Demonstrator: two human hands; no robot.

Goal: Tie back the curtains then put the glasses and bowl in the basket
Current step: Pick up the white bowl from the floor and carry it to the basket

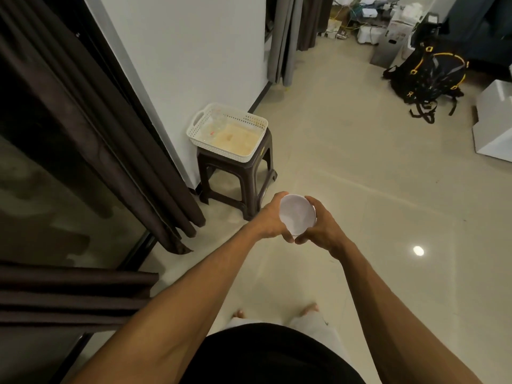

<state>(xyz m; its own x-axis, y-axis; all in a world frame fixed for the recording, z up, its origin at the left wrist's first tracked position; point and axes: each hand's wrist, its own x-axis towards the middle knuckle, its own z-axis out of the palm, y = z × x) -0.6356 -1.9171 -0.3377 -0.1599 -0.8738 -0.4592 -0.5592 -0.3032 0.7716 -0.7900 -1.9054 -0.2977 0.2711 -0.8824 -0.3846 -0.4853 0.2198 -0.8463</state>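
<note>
Both hands held a white bowl (297,214) in front of the person. The left hand (270,220) curled round its nine o'clock edge and the right hand (322,225) round its three o'clock edge, with the thumbs nearly meeting at six. At eleven o'clock from the bowl, well apart, a white basket (221,150) sat on a dark stool (249,189), with clear glasses (214,124) faintly visible inside. A dark curtain (110,139) hung at nine o'clock, and a backpack (426,76) lay at two.

Out at 12 o'clock, left hand (273,218) grips the bowl's (297,214) 9 o'clock side, right hand (322,227) its 3, fingers curled.
</note>
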